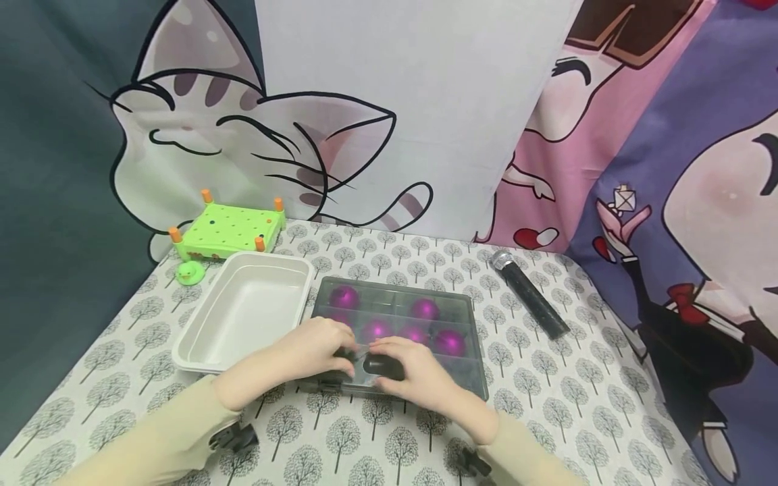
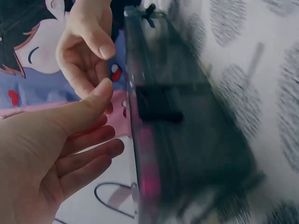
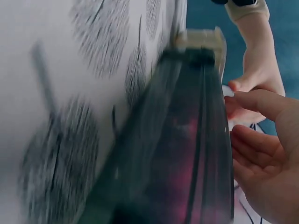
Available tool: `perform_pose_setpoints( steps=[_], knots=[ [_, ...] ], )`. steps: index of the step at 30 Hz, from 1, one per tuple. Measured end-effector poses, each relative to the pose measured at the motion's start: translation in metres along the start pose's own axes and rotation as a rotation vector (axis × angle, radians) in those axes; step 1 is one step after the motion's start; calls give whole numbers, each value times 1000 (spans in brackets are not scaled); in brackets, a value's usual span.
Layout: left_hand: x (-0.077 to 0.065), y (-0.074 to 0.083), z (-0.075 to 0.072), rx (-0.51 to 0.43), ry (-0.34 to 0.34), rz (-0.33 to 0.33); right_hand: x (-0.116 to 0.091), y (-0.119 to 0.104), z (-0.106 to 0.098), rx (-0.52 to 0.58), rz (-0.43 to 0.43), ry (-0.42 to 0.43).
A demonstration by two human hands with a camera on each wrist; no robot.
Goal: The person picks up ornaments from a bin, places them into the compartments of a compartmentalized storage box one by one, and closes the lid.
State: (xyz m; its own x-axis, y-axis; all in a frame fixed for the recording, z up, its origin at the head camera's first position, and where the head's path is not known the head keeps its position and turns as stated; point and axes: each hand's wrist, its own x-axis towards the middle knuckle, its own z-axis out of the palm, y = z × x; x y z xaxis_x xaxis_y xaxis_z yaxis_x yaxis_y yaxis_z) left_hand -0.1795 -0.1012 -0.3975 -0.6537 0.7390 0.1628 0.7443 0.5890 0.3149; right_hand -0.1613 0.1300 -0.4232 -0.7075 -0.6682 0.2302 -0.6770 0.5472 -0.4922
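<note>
A see-through dark grey compartment box [image 1: 398, 305] lies on the table with several shiny purple balls [image 1: 344, 298] in its compartments. My left hand [image 1: 321, 345] is over the box's near left part, fingers loosely bent. Facing it, my right hand [image 1: 418, 370] is over the near middle, thumb and fingers spread apart. Between them a black rounded shape [image 1: 383, 365] shows; whether it lies inside the box cannot be told. In the left wrist view, left fingers [image 2: 96, 158] are close to the box's top, pinching nothing. In the right wrist view, right fingers [image 3: 254, 140] are at its top face.
Left of the box stands a white tray [image 1: 252, 314]. Behind it are a green pegged toy stand [image 1: 231, 229] with orange legs and a small green duck [image 1: 190, 273]. A black microphone [image 1: 530, 297] lies at right. A printed cloth [image 1: 419, 121] hangs behind the table.
</note>
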Motion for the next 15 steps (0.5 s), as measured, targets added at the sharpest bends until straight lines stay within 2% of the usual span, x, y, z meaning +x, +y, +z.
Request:
perform_pose_setpoints(
  steps=[5,11,15],
  knots=[
    [24,15,8,47,-12,53,-16,25,-21,-54,-13,19],
    [51,37,21,85,-42,144,-40,55,-38,-47,-70,107],
    [63,52,33,124,-76,187,-57,70,-44,-33,-101,114]
  ],
)
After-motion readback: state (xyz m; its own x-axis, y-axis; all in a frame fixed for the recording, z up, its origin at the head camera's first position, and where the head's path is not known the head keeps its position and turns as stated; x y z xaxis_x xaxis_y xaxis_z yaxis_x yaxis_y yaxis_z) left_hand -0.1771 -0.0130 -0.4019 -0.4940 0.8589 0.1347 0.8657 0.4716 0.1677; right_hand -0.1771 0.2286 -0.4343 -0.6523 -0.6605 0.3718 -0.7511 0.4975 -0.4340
